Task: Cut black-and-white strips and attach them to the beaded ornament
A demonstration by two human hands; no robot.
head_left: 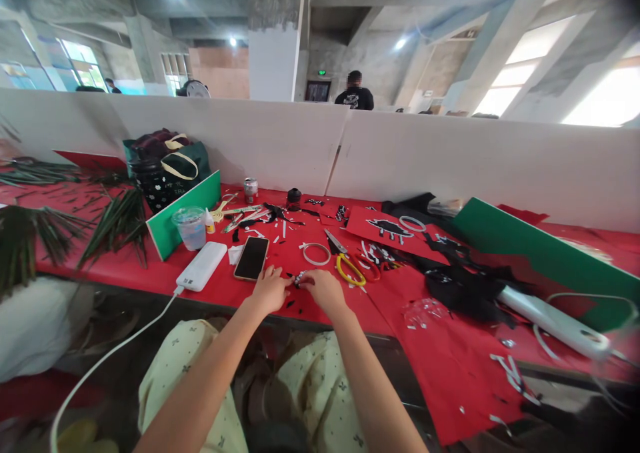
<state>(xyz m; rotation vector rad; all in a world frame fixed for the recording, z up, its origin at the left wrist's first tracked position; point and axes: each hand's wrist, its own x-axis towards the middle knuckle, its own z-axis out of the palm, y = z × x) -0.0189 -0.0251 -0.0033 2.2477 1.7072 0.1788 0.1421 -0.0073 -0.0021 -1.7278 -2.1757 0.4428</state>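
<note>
Piece (299,278) right of phone (251,258); right hand (324,290) nearer, fingers curled over it, cannot tell grip, axis; left hand (271,289) spread.

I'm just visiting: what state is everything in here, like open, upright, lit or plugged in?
Small black-and-white piece: at the right grip; whether pinched is unclear.
Thin rectangular phone with pale edge: face up, screen dark.
White rectangular plastic power bank: flat, white cable plugged in.
Clear plastic cup: upright.
Silver metal can: upright.
Yellow-handled metal scissors: lying down; blade opening unclear.
Green rectangular board by the cup: standing on edge.
</note>
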